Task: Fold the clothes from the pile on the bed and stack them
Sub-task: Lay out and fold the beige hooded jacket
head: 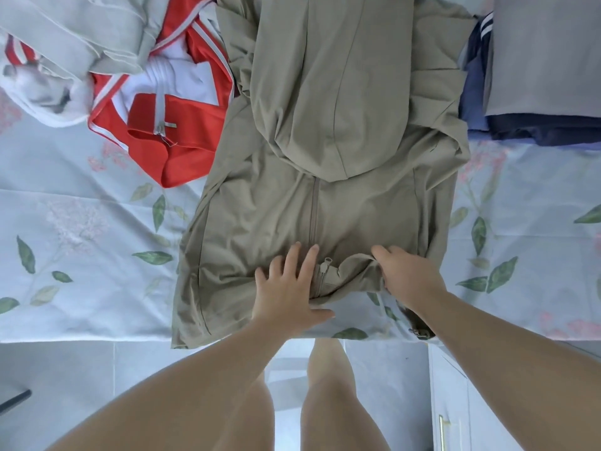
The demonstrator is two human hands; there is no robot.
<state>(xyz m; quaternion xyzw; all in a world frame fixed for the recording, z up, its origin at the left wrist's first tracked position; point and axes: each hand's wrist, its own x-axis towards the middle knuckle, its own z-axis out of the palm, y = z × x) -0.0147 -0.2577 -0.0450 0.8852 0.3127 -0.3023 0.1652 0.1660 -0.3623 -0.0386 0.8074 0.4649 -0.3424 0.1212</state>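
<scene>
A khaki hooded zip jacket point(325, 177) lies spread front-up on the bed, its hood folded down over the chest. My left hand point(289, 288) presses flat with straight fingers on the jacket's lower left panel beside the zip pull. My right hand point(409, 275) grips bunched hem fabric on the right panel. At the back left lies the pile: a red and white track jacket point(169, 118) and pale beige and white garments point(74, 40). At the back right sits a stack of folded clothes point(540, 79), grey on top of navy and blue.
The bed sheet point(81, 229) is pale blue with a leaf and flower print. Its front edge runs just below my hands. Below it are a tiled floor and my legs. A white cabinet with a metal handle point(444, 431) stands at the lower right.
</scene>
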